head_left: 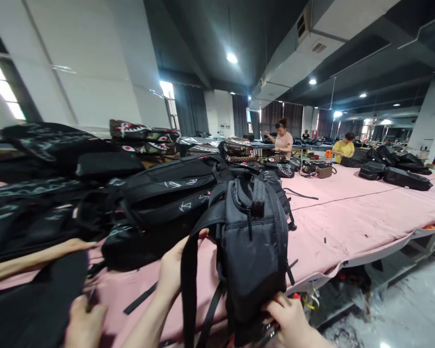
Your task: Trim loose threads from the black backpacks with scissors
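Note:
A small black backpack point(255, 251) stands tilted at the near edge of the table, its zips and top handle facing me. My left hand point(172, 266) is closed at its left side, with the fingers partly behind the wide black strap point(189, 290). At the lower right corner of the backpack, my right hand point(288, 314) grips the bottom edge between thumb and fingers. Right behind it lie larger black backpacks point(159, 193) with white printed marks. Loose straps hang down in front of the backpack and on the cloth.
A co-worker's hands point(85, 319) handle a black piece point(32, 309) at my left. Bags with shark-mouth prints point(145, 137) are stacked behind. Pink cloth point(348, 222) covers the long table, with more black bags point(395, 169) farther right. Two people point(283, 140) work farther back.

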Demonstrator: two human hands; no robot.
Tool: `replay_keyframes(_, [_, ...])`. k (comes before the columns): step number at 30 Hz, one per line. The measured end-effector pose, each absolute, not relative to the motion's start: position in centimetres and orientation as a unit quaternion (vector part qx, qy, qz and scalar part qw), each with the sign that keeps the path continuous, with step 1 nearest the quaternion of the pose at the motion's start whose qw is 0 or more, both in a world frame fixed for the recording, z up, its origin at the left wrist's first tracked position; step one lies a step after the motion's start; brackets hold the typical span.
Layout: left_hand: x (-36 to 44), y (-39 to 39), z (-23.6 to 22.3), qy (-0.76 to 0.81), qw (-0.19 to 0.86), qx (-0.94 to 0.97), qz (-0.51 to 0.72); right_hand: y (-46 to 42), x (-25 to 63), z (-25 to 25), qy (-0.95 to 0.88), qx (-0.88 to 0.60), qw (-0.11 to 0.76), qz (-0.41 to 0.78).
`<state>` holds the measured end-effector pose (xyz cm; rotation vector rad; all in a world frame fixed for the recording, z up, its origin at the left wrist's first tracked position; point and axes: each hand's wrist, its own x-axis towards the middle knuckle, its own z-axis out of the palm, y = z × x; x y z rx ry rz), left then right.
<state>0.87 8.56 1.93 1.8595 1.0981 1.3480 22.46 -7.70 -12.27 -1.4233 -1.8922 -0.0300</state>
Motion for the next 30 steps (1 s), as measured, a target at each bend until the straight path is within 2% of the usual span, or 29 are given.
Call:
replay_keyframes(3, [-1.1,6.6,2.2,0.483,0.299,0.592,0.572,-6.8,21.3,-12.8,-0.713,-0.542,0.445,0.015])
replay_keyframes(7, [-1.1,0.9,1.6,0.51,0.217,0.55,0.625,-6.6,21.2,-11.9,-0.686,-0.531,0.497,0.018])
replay_keyframes(11, [1.4,-2.8,-2.5,0.433,0.239,0.713,0.497,-6.8,21.6,-11.3,-0.684,-0.517,0.514,0.017])
replay_keyframes(17, [5.7,-0.1,-7.3,0.385,0.33,0.771,0.385,-7.0,22.1,-11.3,-0.646,-0.484,0.584,0.086])
replay_keyframes(25, [8.0,1.5,-5.7,0.513,0.209,0.745,0.372,-5.7,23.0,-10.7,-0.639,-0.483,0.593,0.08])
replay_keyframes(30, [9.1,2.0,-4.7,0.544,0.169,0.749,0.338,-5.5,23.2,-11.0,-0.647,-0.473,0.596,0.051])
